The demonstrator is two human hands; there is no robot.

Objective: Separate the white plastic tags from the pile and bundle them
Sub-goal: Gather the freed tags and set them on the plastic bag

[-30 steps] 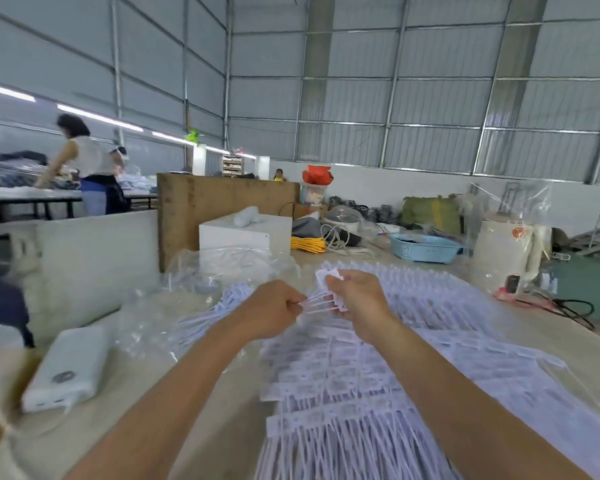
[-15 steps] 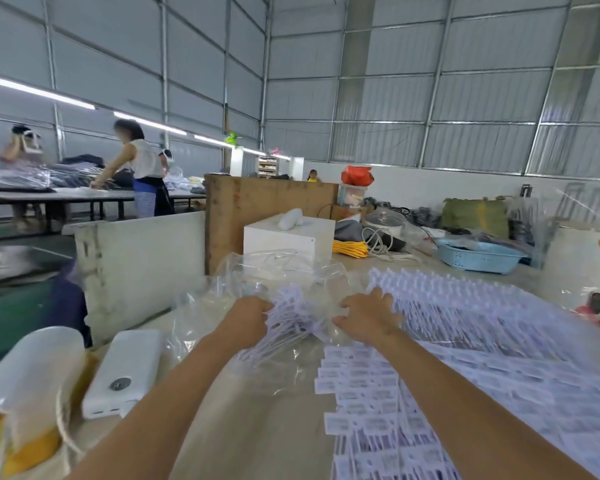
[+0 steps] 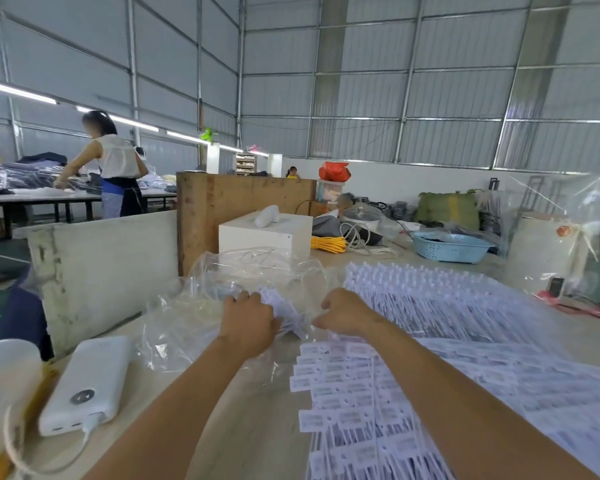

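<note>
A wide pile of white plastic tags point(image 3: 413, 386) covers the right half of the wooden table, laid in rows. My left hand point(image 3: 248, 322) grips a small bundle of tags point(image 3: 284, 311) over a crumpled clear plastic bag point(image 3: 201, 306). A short way to the right, my right hand point(image 3: 343, 311) hovers with its fingers curled, at the near edge of the pile. Whether it holds any tag is hidden by the hand.
A white power bank point(image 3: 87, 386) with a cable lies at the left, beside a white and yellow container point(image 3: 4, 393). A white box point(image 3: 265, 233), a wooden board point(image 3: 236, 206) and a blue basket point(image 3: 451, 247) stand behind. A person point(image 3: 113, 168) works at a far table.
Both hands have dropped from chest height to the plastic bag at the table. The bundle went from between both hands into the left hand alone, and the hands have drawn apart.
</note>
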